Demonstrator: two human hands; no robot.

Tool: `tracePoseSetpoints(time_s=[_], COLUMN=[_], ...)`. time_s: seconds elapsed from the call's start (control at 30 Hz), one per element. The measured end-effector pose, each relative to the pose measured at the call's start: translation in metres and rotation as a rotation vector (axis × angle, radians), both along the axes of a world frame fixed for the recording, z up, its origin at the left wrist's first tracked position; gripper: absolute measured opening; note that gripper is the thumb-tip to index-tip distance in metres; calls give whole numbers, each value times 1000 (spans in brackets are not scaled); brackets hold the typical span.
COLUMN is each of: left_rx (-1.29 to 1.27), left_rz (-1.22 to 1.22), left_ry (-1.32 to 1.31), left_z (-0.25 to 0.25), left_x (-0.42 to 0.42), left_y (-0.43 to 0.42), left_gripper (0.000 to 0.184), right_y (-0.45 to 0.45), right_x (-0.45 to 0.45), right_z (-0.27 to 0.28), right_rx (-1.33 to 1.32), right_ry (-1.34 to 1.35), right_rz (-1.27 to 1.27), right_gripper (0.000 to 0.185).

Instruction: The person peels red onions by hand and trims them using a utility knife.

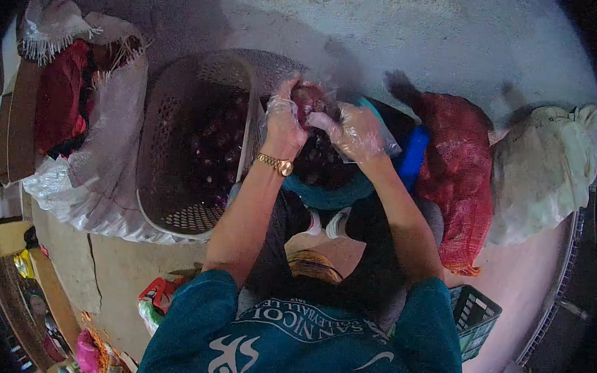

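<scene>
My left hand [286, 123], in a clear plastic glove and with a gold watch at the wrist, is closed around a reddish-purple round thing that looks like a red onion [310, 98]. From the other side my right hand [358, 133], also gloved in clear plastic, grips it with the thumb across its front. Below both hands is a teal tub [328, 196] with dark purple pieces inside. To the left, a tall grey perforated basket [154, 143] holds many dark purple, onion-like pieces in shadow.
On the right stand a red mesh sack [453, 175] and a whitish sack [542, 174]. A blue object [414, 156] is beside the tub. An opened white woven sack [114, 134] flanks the basket. A dark green crate [475, 320] sits at lower right. A concrete wall rises ahead.
</scene>
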State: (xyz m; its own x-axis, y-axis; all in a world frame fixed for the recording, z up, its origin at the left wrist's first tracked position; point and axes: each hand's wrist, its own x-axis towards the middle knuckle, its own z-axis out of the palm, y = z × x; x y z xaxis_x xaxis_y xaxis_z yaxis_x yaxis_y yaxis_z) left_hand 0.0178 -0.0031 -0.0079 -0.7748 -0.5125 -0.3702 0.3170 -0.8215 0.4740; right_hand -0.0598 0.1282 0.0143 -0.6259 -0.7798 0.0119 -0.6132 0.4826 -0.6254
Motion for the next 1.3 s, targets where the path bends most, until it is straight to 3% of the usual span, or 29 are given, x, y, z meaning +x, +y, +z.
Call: tracePoseSetpoints(time_s=[0.1, 0.2, 0.27, 0.4, 0.5, 0.6, 0.7, 0.77, 0.8, 0.87, 0.9, 0.97, 1.1, 1.3], left_rx=[-29, 53, 69, 62, -4, -124, -165, -123, -79, -11, 58, 30, -5, -116], left_rz=[-60, -111, -134, -104, 33, 109, 202, 96, -11, -102, -191, -143, -56, 40], left_ry=[-9, -132, -112, -32, -55, -46, 3, 46, 88, 86, 78, 25, -88, -5], left_z=[-2, 11, 8, -4, -1, 5, 8, 7, 5, 2, 0, 1, 0, -6], left_x=[-1, -1, -1, -5, -5, -5, -8, -8, -8, -5, -1, 1, 0, 0], left_y=[-4, -4, -7, -9, -1, 4, 11, 7, 5, 4, 3, 4, 5, 5], left_gripper=[21, 21, 21, 20, 21, 22, 22, 22, 22, 23, 23, 23, 23, 25], right_y=[0, 6, 7, 3, 2, -4, -2, 2, 5, 10, 10, 10, 5, 0], right_x=[0, -2, -3, -1, 4, 4, 2, -3, -7, -15, -14, -14, -5, 5], right_z=[-4, 8, 13, 1, 5, -15, -13, -3, 4, 17, 14, 7, -2, -13], right_rx=[54, -86, -67, -81, 49, -20, -118, -170, -170, 79, 79, 63, 6, -100], right_ry=[79, 165, 152, 200, -7, -12, -182, -306, -305, 110, 105, 219, 160, 40], right_rz=[-13, 51, 145, 79, 42, -14, -57, -6, -7, 77, 81, 143, 90, 36], right_gripper=[76, 74, 71, 71, 71, 70, 80, 68, 68, 69, 69, 67, 65, 63])
